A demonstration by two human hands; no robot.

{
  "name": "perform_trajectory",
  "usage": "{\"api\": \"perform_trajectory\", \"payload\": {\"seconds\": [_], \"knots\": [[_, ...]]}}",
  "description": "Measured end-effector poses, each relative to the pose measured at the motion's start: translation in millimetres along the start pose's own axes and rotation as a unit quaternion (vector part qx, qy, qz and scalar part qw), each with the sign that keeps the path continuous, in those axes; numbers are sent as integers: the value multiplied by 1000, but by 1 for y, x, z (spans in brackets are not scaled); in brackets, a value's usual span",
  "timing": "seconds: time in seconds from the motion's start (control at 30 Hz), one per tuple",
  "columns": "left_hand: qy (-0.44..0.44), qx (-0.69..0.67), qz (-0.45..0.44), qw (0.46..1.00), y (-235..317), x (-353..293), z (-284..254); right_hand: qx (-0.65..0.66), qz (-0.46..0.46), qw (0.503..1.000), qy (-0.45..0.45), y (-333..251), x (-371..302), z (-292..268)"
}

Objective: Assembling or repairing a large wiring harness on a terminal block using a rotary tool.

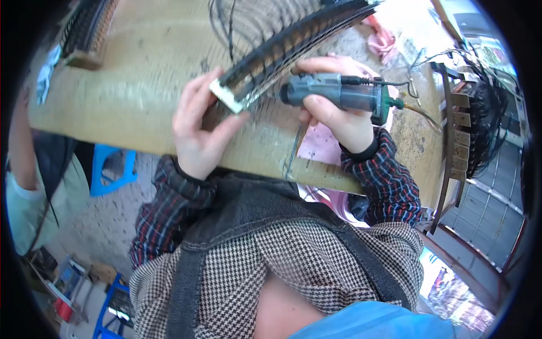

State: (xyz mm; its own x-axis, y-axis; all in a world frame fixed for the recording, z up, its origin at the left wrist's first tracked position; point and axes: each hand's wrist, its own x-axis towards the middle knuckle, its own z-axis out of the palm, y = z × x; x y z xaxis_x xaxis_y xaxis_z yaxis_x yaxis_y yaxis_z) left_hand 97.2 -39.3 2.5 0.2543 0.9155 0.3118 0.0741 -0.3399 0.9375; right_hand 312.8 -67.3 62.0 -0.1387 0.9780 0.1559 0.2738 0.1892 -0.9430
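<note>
My left hand is closed round the near end of a long dark slotted rack, with its thumb and fingers on either side of the pale end block. The rack slants up and away to the right across the table, and a row of small parts runs along it. In my right hand lies a cylindrical grey power tool with a green rear cap. A black cord and a yellowish line leave its rear. Its dark nose points left at the rack's side; whether it touches cannot be told.
The wooden table carries a similar rack at the far left. Another rack with dark strands stands at the right edge. Pink cloth and pink sheet lie nearby. A co-worker's arm and a blue stool are left.
</note>
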Motion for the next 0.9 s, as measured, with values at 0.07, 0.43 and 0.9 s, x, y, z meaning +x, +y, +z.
{"api": "perform_trajectory", "payload": {"seconds": [0.07,0.43,0.9], "knots": [[-10,65,20,998,-11,0,-6,-8,-30,998,62,-14,8,-14],[-19,71,70,995,-5,-7,-34,-249,-37,937,241,-60,167,-228],[-17,-1,23,1000,-12,-9,-66,-339,-8,892,300,-19,148,-214]]}}
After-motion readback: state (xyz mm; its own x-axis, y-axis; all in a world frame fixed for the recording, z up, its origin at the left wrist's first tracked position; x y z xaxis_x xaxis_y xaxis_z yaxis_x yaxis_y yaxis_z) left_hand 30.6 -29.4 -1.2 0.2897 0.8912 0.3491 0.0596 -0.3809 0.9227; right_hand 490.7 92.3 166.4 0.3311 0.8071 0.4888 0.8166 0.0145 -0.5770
